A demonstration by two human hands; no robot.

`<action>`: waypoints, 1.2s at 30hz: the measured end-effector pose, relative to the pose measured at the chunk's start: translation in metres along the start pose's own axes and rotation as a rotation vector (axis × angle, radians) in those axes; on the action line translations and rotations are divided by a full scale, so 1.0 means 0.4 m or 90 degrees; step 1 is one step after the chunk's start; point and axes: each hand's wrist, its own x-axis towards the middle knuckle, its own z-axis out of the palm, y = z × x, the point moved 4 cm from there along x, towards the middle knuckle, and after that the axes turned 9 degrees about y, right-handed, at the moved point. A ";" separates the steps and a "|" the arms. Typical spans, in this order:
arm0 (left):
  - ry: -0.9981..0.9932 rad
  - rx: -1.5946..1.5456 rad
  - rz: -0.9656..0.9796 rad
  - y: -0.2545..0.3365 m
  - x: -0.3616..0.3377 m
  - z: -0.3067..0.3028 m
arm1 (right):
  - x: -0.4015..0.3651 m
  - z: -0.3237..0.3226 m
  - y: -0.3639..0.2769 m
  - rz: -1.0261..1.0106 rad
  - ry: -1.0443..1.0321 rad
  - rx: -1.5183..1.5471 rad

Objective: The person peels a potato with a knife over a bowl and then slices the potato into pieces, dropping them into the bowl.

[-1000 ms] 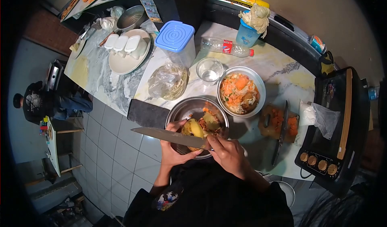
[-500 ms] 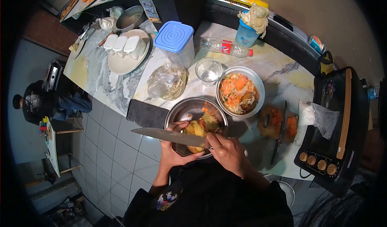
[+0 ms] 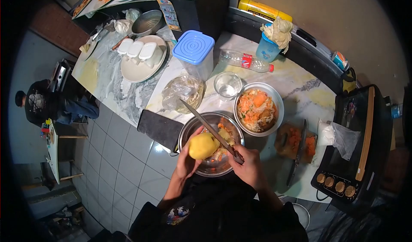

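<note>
A peeled yellow potato [image 3: 203,146] is held in my left hand [image 3: 186,158], over the left part of a steel bowl [image 3: 183,135]. My right hand [image 3: 249,164] grips the handle of a large knife [image 3: 206,124], whose blade points up and left across the bowl, close beside the potato. Peelings and orange scraps [image 3: 226,135] lie in the bowl beneath. Behind it to the right stands a second metal bowl [image 3: 280,109] with shredded orange and pale vegetables.
A second knife [image 3: 299,156] lies across a board with chopped orange pieces [image 3: 293,140], beside a black oven [image 3: 365,156]. Behind are a plastic bag [image 3: 182,94], a glass [image 3: 227,85], a blue-lidded container [image 3: 194,48] and a bottle [image 3: 244,60]. A person [image 3: 43,102] is far left.
The knife blade has swung from lying nearly level across the potato to pointing up and left. My left hand has turned and lifted the potato into clear view. The camera view has shifted slightly.
</note>
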 end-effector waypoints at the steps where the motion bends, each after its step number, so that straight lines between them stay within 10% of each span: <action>1: -0.001 0.000 0.001 -0.001 0.000 0.001 | 0.000 -0.002 0.004 0.006 0.017 0.003; 36: 0.040 -0.280 -0.129 -0.020 0.022 0.059 | -0.003 0.051 -0.009 -0.073 -0.046 -0.041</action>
